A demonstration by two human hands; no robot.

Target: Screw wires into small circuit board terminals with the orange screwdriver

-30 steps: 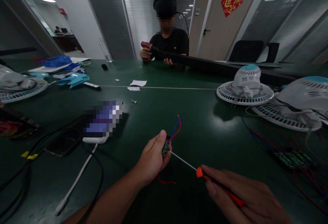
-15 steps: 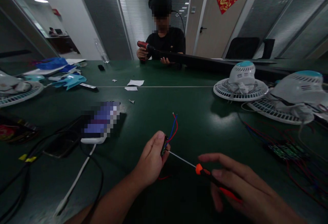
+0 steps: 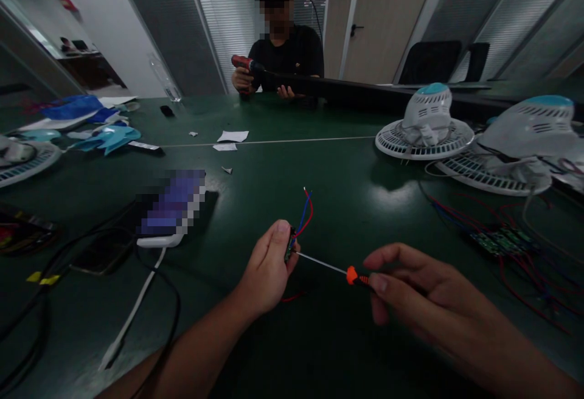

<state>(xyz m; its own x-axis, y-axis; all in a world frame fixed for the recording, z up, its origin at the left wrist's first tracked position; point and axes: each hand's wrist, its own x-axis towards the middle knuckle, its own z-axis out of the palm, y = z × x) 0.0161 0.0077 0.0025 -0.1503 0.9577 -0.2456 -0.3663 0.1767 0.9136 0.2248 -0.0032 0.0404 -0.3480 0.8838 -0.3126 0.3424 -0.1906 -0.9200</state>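
My left hand [image 3: 270,260] is closed on a small green circuit board [image 3: 289,246], thumb on its face. From the board rise a red wire [image 3: 311,209] and a blue wire [image 3: 303,211] with bare ends. In my right hand [image 3: 420,289] is a screwdriver [image 3: 351,275] with an orange and black handle, mostly hidden by the fingers. Its thin metal shaft reaches to the board's edge; whether the tip sits in a screw is too small to tell. Thumb and fingers pinch the handle.
A phone [image 3: 173,201] on a white stand lies left, beside cables [image 3: 141,301]. At right are white fan housings [image 3: 426,120] and wired circuit boards [image 3: 504,239]. Paper scraps [image 3: 233,136] lie mid-table. Across the table a person [image 3: 285,52] holds a red drill [image 3: 241,63] against a long black bar [image 3: 356,90].
My right hand has shifted forward along the screwdriver, its fingers now closer around the handle. The tip stays at the board. The whole view has tilted slightly downward.
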